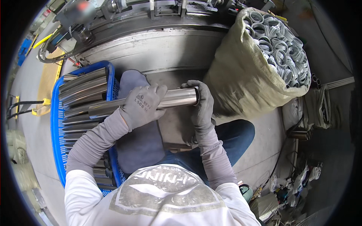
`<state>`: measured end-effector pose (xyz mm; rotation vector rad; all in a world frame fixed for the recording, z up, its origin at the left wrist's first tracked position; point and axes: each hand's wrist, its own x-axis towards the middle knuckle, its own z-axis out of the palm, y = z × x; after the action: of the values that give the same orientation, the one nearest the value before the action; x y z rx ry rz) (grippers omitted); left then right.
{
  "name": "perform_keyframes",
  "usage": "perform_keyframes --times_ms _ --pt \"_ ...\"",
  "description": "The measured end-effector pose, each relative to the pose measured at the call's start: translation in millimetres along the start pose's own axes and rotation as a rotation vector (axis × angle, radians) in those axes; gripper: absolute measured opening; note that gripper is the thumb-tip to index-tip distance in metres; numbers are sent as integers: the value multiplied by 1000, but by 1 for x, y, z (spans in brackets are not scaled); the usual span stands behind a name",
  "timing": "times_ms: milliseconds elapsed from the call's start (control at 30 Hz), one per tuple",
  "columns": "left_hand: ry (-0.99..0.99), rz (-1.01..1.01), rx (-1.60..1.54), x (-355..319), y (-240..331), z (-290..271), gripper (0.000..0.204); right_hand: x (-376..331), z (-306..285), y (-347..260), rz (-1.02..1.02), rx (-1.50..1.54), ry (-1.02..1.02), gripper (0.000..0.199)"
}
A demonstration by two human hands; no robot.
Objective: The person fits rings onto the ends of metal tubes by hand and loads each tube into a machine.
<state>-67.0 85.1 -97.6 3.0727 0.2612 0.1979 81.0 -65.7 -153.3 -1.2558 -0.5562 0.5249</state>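
Observation:
A long, shiny metal tube (177, 97) lies crosswise in front of me, its left end over a blue plastic crate (56, 124). My left hand (142, 105), in a grey work glove, is closed around the tube's middle from above. At the tube's right end is my gloved right hand (203, 107), its fingers curled over the rim and its palm against the end. A dark edge shows at that rim; whether it is a separate piece I cannot tell. Several similar metal tubes (83, 88) lie side by side in the crate.
To the right stands a large woven sack (241, 71) full of grey metal rings (279, 49). A machine bench (162, 37) runs across the far side. Between my legs and the crate is a grey pad (137, 150). Loose bags and scraps (286, 188) lie at the lower right.

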Motion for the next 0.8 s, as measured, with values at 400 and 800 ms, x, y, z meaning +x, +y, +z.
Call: perform_keyframes --times_ms 400,800 --pt "-52 98 51 12 2 12 42 3 -8 11 -289 -574 88 38" --pt "460 9 -999 -54 -5 22 38 2 -37 -56 -388 -543 262 28"
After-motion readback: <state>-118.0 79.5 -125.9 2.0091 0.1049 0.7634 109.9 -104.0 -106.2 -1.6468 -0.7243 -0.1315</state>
